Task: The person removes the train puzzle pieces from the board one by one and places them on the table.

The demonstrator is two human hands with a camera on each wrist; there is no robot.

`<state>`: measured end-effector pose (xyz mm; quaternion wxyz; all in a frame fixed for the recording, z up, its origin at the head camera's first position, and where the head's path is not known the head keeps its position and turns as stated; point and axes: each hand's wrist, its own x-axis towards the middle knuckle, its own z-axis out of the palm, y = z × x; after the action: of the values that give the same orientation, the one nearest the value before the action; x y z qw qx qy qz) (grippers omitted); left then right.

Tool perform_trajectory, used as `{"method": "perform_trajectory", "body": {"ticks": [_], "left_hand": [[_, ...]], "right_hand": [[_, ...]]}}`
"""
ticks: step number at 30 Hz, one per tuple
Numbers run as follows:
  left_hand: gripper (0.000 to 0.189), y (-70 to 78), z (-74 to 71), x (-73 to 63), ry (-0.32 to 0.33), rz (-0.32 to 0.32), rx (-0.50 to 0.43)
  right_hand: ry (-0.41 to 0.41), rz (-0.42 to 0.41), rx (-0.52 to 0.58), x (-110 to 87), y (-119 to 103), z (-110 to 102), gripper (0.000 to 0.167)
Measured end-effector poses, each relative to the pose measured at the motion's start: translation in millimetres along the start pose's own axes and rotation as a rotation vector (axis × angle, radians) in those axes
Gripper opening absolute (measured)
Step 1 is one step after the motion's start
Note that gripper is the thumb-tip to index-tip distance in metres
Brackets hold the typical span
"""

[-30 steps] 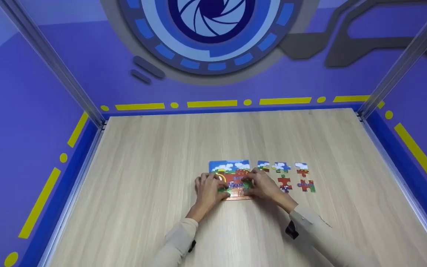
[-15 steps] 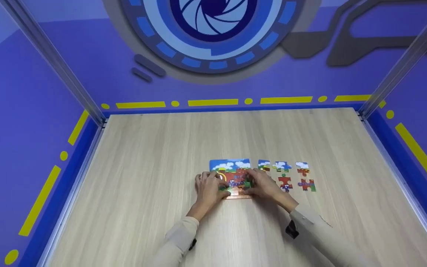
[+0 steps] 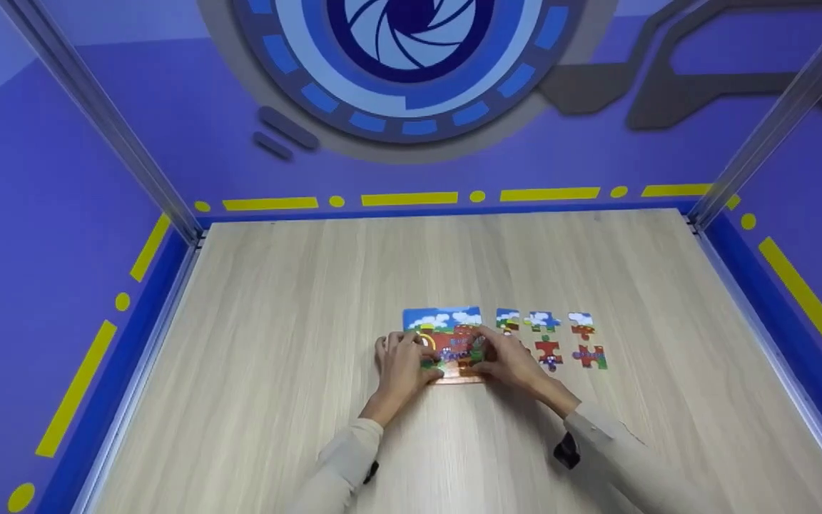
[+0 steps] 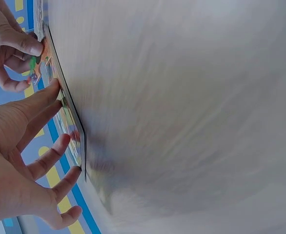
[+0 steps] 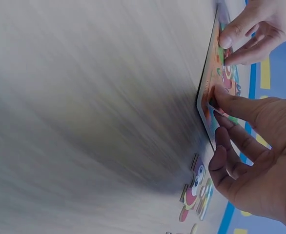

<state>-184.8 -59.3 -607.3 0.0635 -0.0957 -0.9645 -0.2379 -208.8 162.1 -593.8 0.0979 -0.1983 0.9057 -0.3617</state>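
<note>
A colourful jigsaw puzzle board (image 3: 447, 319) lies flat on the table, showing clouds, red shapes and an orange lower rim. My left hand (image 3: 400, 364) rests on its left side, with thumb and fingertips touching the surface. At the lower right of the board my right hand (image 3: 507, 360) pinches a jigsaw piece (image 5: 222, 111) between thumb and fingers. That piece is tilted, with one edge raised from the board. In the left wrist view, green and orange show on the piece (image 4: 34, 63). My fingers hide much of it in the head view.
Loose jigsaw pieces lie right of the board, among them a cloud piece (image 3: 542, 321), a red piece (image 3: 548, 353) and a red-green corner piece (image 3: 591, 356). One sits close behind my right hand. Blue panels (image 3: 411, 171) enclose the wooden table (image 3: 297, 307).
My right hand has shifted slightly to the right, its wrist a little lower, still pinching the piece. The left hand stays in place on the board.
</note>
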Motion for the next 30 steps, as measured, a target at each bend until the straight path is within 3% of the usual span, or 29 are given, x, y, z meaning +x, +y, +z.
{"method": "perform_trajectory", "body": {"ticks": [8,13,17,23,30], "left_hand": [[0.023,-1.9,0.0,-1.3,0.013,-0.011,0.003],[0.024,-1.5,0.8,-1.2,0.022,0.003,-0.003],[0.024,-0.6,0.4,0.5,0.017,0.005,-0.014],[0.023,-0.4,0.9,1.0,0.011,-0.003,-0.03],[0.022,-0.5,2.6,0.4,0.038,0.018,-0.011]], "right_hand": [[0.004,-0.061,0.158,-12.3,12,-29,0.033],[0.05,-0.08,0.164,-24.1,32,-54,0.032],[0.042,-0.056,0.16,-36.2,51,-75,0.033],[-0.047,0.038,0.177,-60.0,76,-109,0.036],[-0.068,0.122,0.193,-85.6,96,-130,0.038]]}}
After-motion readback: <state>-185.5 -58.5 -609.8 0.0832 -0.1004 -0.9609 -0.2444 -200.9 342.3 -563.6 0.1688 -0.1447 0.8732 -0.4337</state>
